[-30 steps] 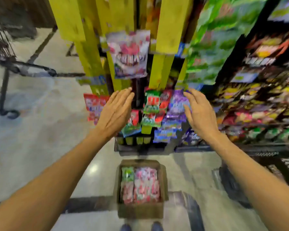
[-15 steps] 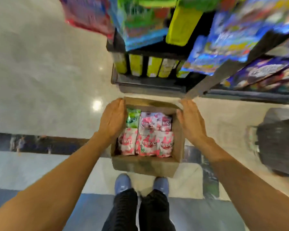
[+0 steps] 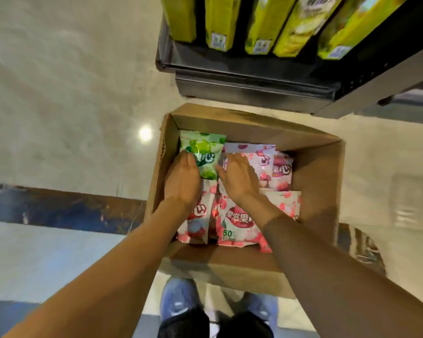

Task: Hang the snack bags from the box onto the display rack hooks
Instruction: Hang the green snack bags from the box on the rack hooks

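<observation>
Inside box [image 3: 315, 181], both hands now on bags, off rims.

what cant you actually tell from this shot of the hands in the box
- Head view: whether the left hand grips the green snack bag; its fingertips are hidden behind the bag's edge.
- What the right hand holds, if anything: its fingers curl down among the pink snack bags.
- How many bags the brown cardboard box holds: hands and forearms cover some.
- The rack's hooks: cut off by the top edge.
</observation>
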